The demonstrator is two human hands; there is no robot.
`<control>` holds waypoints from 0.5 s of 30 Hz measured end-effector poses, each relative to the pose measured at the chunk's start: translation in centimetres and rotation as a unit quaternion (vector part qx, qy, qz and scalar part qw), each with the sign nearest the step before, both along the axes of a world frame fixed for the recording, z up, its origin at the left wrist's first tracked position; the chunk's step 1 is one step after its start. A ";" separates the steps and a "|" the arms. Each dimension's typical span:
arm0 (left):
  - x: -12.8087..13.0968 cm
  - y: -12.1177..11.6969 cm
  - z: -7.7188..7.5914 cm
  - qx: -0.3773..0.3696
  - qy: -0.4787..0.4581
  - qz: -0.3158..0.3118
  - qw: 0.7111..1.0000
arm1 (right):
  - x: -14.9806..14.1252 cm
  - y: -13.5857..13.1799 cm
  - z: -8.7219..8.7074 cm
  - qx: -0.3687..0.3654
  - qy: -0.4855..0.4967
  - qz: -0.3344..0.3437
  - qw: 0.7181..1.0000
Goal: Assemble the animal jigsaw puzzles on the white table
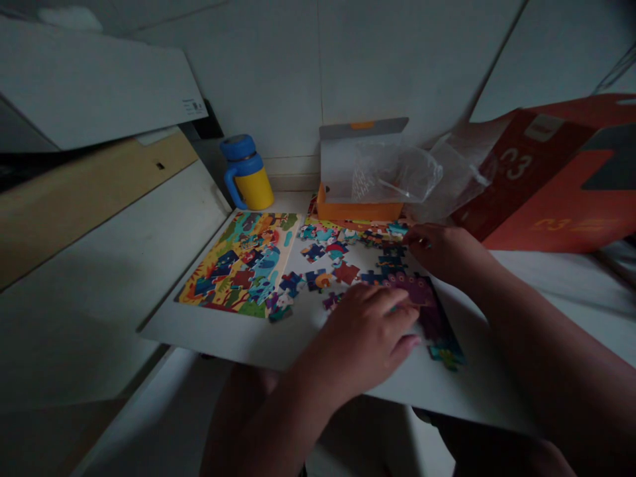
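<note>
My left hand [370, 331] lies low over a joined purple puzzle section [433, 318], its fingers stretched out and thumb a little apart. That section has a dark edge and a green-blue corner nearest me. Farther back, my right hand [440, 248] is curled with its fingertips lowered at the dark blue pieces [392, 248]; whatever is between them is hidden. Loose jigsaw pieces lie left of my hands, among them a red piece [345, 272] and an orange-and-blue piece [319, 279]. A colourful picture board [233, 265] to the left bears several pieces.
An orange open box [360, 211] with a clear plastic bag [397, 173] stands at the back of the white table [218, 330]. A blue-and-yellow mug [255, 185] is at the back left. A large red-orange box [556, 192] fills the right; a white panel [149, 245] borders the left.
</note>
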State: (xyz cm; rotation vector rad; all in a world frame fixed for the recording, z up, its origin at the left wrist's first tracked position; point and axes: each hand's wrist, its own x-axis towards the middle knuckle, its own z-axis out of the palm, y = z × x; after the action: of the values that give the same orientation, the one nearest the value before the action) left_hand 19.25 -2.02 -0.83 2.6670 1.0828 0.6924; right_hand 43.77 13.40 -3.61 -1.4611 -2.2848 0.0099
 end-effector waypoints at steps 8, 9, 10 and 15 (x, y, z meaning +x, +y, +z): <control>-14.6 8.8 3.4 -0.044 0.124 0.298 0.945 | -0.8 -0.2 0.6 -0.038 0.004 -0.016 0.999; -16.5 10.5 3.4 -0.077 0.167 0.341 0.922 | -0.9 -0.3 0.7 -0.041 0.003 -0.019 0.999; -18.1 12.0 3.2 -0.110 0.199 0.380 0.897 | -0.9 -0.4 0.8 -0.045 0.003 -0.022 0.999; -22.4 15.5 2.5 -0.159 0.221 0.409 0.871 | -0.6 -0.2 1.2 -0.044 0.014 -0.037 0.998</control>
State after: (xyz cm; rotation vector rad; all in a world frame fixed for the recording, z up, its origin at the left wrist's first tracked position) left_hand -3.16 13.44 1.63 2.0451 2.2639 -0.0492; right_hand 43.16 13.15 -2.46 -1.5777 -2.2325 0.1100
